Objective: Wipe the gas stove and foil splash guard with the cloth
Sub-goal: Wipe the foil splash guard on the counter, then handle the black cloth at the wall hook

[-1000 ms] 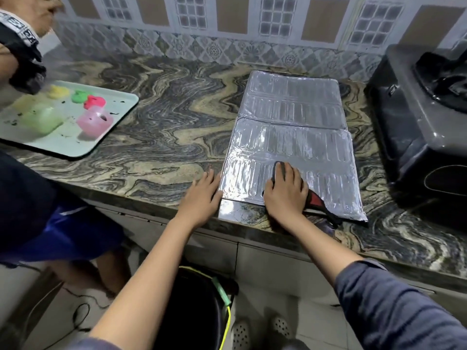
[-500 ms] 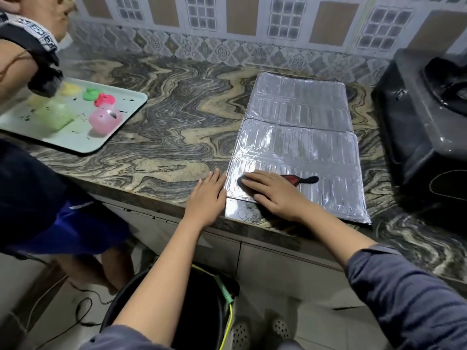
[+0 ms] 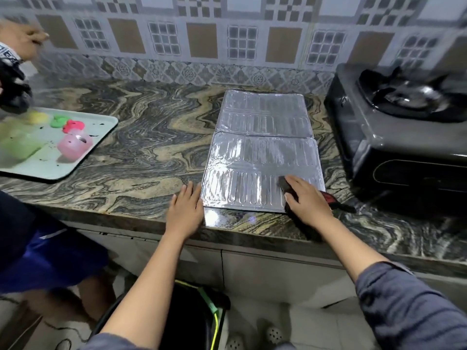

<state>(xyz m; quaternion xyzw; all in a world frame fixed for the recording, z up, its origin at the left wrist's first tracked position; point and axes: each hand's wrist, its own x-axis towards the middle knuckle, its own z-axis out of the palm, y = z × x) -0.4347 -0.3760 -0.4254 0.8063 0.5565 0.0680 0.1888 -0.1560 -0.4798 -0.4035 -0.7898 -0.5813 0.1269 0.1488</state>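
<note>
Both hands work at the counter's front edge — the right hand point(image 3: 307, 200) presses flat, fingers together, on a dark cloth point(image 3: 331, 199) at the near right corner of the foil splash guard point(image 3: 262, 147). Lying open and empty, the left hand point(image 3: 185, 208) touches the guard's near left edge. Right of the guard sits the gas stove point(image 3: 394, 137), on the marbled counter point(image 3: 141, 147).
</note>
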